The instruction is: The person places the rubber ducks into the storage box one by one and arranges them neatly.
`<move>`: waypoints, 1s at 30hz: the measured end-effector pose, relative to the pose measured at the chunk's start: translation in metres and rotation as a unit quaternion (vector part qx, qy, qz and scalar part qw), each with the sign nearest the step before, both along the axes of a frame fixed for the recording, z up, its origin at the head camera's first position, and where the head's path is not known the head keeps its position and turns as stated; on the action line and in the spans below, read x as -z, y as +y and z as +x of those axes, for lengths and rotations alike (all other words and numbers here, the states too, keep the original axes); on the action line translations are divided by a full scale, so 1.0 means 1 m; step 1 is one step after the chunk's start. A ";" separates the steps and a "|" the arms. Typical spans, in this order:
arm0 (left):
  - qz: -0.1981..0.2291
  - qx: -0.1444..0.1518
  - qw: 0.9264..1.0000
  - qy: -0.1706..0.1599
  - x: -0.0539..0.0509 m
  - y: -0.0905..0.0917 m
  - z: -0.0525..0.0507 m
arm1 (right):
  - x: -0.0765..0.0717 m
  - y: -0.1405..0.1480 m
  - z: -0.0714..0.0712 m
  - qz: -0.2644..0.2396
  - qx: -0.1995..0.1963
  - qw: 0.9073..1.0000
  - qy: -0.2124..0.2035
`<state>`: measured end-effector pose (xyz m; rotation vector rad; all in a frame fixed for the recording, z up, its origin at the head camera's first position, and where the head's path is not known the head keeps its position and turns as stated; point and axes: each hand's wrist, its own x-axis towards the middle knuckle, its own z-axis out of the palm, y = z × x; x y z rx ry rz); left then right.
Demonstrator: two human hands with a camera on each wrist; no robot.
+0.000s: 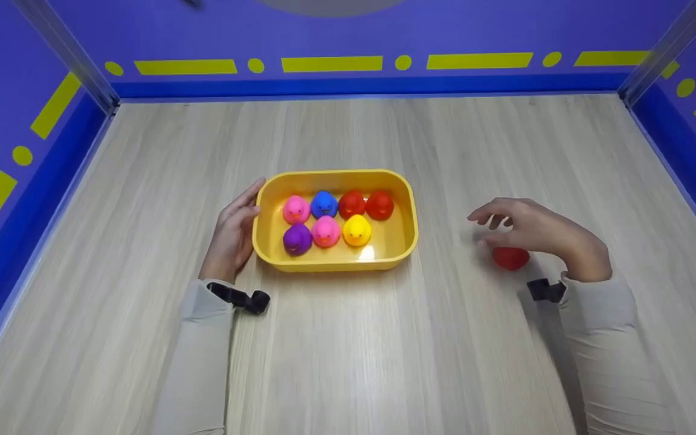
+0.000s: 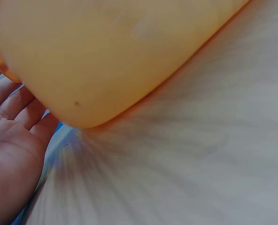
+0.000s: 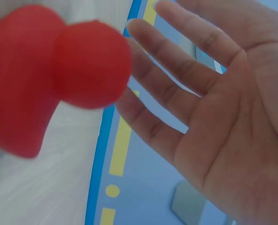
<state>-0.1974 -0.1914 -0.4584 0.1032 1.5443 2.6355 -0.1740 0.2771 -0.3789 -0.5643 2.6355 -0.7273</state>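
A yellow plastic tub (image 1: 336,266) stands on the table with several rubber ducks in it. Its back row has a pink duck (image 1: 296,209), a blue duck (image 1: 324,205) and two red ones; in front are a purple duck (image 1: 297,239), another pink one and a yellow duck (image 1: 357,231). My left hand (image 1: 232,235) touches the tub's left end, fingers extended along the wall. On the right, my right hand (image 1: 532,226) hovers by a lone red duck (image 1: 511,258), partly hidden beneath it. In the right wrist view, the fingers are spread and loosely bent beside the duck (image 3: 92,65).
A light wood-grain table (image 1: 336,350) lies under everything. Purple-blue walls (image 1: 348,36) with yellow dashes and dots close off the back, left and right sides. A black wrist camera (image 1: 257,301) sits on the left cuff and another (image 1: 544,290) on the right.
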 end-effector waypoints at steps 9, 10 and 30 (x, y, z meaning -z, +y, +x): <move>0.000 0.002 1.000 -0.002 0.000 0.000 0.000 | -0.002 0.012 0.006 0.015 0.013 0.999 -0.048; 0.001 0.003 1.000 -0.001 0.000 0.000 0.000 | -0.003 0.014 0.006 0.018 0.014 0.998 -0.055; 0.005 0.001 1.000 -0.004 0.000 -0.001 -0.001 | 0.001 0.026 0.003 0.043 0.018 0.995 -0.093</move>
